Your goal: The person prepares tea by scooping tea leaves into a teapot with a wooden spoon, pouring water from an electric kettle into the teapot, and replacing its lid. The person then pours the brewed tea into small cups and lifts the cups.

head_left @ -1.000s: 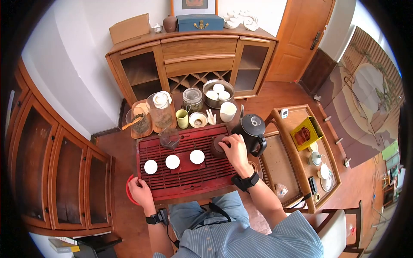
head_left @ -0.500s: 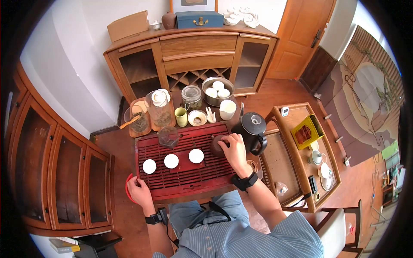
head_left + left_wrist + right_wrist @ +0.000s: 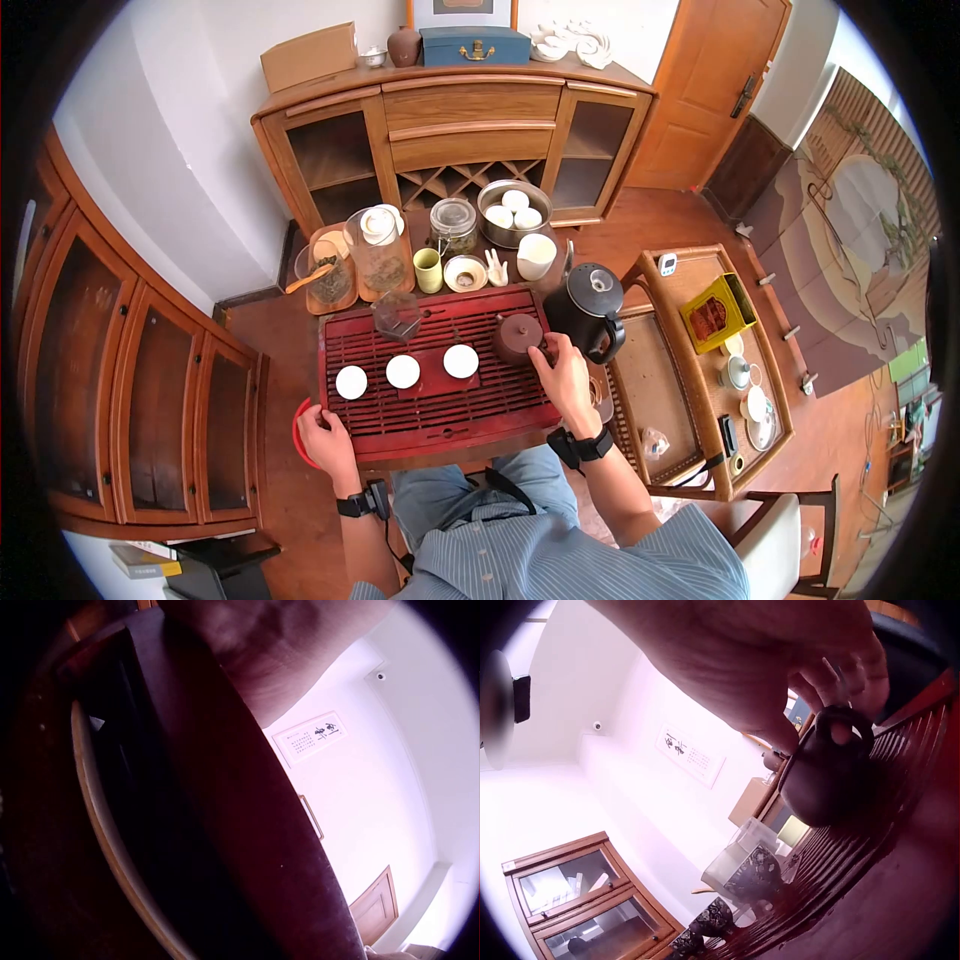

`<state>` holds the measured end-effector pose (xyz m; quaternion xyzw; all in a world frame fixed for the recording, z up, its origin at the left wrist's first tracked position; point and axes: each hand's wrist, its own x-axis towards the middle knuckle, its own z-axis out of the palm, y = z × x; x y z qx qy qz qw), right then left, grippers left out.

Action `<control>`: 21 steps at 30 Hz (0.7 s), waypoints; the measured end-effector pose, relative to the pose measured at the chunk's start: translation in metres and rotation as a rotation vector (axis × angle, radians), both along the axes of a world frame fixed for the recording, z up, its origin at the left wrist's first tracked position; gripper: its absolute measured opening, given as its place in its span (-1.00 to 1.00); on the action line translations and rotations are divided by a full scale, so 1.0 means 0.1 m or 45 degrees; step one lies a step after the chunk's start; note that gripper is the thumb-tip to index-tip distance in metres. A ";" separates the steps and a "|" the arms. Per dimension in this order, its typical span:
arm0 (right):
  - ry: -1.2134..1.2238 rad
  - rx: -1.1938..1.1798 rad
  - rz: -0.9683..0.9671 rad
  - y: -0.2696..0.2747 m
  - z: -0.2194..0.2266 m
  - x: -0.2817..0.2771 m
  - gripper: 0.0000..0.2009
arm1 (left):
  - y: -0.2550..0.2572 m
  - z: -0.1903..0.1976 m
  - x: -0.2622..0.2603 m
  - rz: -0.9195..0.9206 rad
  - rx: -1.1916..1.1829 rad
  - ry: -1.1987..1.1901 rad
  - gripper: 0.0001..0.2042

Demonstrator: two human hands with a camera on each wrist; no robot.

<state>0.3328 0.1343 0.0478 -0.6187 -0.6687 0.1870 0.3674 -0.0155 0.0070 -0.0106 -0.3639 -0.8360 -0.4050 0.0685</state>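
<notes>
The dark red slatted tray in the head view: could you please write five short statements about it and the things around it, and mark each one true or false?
1. A round brown teapot stands on the dark red slatted tray. True.
2. The black kettle with a handle stands on the tray. False: it stands beside the tray, on the person's right.
3. Three small round cups, white inside, are on the tray. True.
4. The right hand is at the kettle's handle. False: it is at the teapot's handle.
5. The teapot's lid is on. True.
</notes>
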 end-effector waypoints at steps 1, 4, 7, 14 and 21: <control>0.007 -0.032 -0.010 0.00 0.00 0.00 -0.56 | 0.00 0.00 0.00 0.001 -0.003 -0.005 -0.85; 0.192 -0.175 -0.045 0.02 0.02 -0.02 -0.52 | 0.00 0.02 0.01 0.000 -0.003 -0.020 -0.85; 0.131 -0.162 -0.081 0.04 0.01 -0.05 -0.48 | 0.01 0.07 0.03 0.002 -0.013 -0.049 -0.85; -0.049 -0.196 -0.131 0.03 0.03 -0.11 -0.39 | 0.00 0.05 0.02 0.002 -0.020 -0.041 -0.85; -0.058 -0.276 -0.047 0.02 0.16 -0.08 -0.34 | 0.02 0.06 0.04 0.005 0.054 -0.089 -0.87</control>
